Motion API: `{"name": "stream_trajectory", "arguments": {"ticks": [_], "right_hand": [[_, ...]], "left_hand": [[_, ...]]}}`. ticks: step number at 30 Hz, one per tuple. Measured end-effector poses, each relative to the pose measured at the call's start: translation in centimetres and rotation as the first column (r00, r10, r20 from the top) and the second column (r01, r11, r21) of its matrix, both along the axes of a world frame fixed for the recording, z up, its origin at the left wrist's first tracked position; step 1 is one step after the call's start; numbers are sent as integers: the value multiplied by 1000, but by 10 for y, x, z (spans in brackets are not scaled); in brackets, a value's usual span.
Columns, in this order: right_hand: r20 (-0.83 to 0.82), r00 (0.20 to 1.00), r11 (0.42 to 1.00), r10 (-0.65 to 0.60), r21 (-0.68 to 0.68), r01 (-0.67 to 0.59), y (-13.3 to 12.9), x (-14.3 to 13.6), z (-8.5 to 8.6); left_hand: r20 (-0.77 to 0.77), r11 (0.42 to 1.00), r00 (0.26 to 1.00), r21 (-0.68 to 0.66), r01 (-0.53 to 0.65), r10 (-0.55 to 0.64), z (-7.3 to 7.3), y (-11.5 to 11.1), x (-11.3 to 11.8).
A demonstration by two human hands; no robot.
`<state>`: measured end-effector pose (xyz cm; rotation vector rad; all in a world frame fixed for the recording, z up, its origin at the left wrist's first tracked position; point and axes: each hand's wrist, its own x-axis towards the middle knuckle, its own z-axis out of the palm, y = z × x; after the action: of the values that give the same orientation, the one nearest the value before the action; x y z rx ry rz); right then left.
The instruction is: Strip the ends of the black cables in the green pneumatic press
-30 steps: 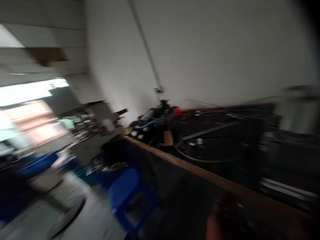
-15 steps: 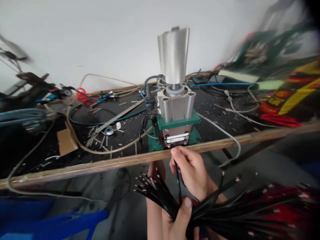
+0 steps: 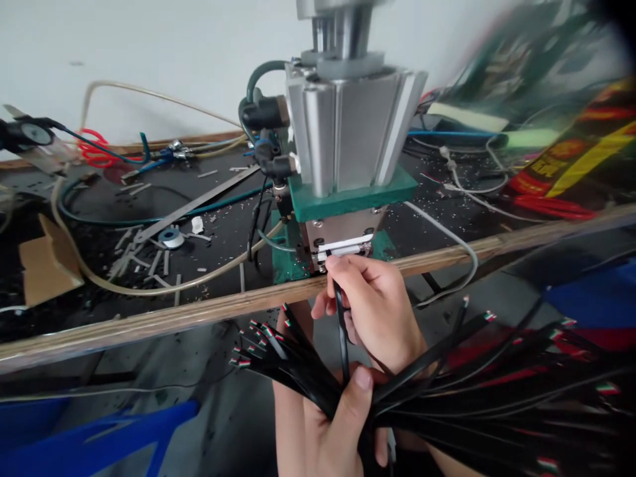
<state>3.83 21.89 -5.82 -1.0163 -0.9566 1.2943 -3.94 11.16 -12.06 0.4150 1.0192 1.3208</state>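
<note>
My left hand [image 3: 342,424] is wrapped round a thick bundle of black cables [image 3: 311,377] at the lower middle, with stripped ends in red, white and green fanning out to both sides. One black cable [image 3: 342,334] rises from the bundle, pinched between the thumb and fingers of my right hand [image 3: 377,305]. Its upper end is at the front slot of a pneumatic press [image 3: 348,132], with a silver cylinder on a green plate; my fingertips partly hide that end. The press stands at the front edge of the bench.
The wooden bench edge [image 3: 163,318] runs across the view. On the bench lie cut grey strips, a tape roll [image 3: 171,238], a cardboard piece [image 3: 50,262], hoses and a red-yellow bag [image 3: 581,152]. A blue frame [image 3: 114,430] is below left.
The press looks larger and nearer, and its upper part has left the view. My right hand has moved up with the cable to the front slot. My left hand still holds the bundle.
</note>
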Motion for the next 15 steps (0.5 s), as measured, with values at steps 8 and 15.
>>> {"name": "stream_trajectory", "arguments": {"ticks": [8, 15], "right_hand": [[10, 999, 999, 32, -10, -32, -2, 5, 4], [-66, 998, 998, 14, -61, -18, 0, 1, 7]], "left_hand": [[-6, 999, 999, -27, 33, -34, 8, -1, 2], [-6, 991, 999, -130, 35, -36, 10, -3, 2]]}}
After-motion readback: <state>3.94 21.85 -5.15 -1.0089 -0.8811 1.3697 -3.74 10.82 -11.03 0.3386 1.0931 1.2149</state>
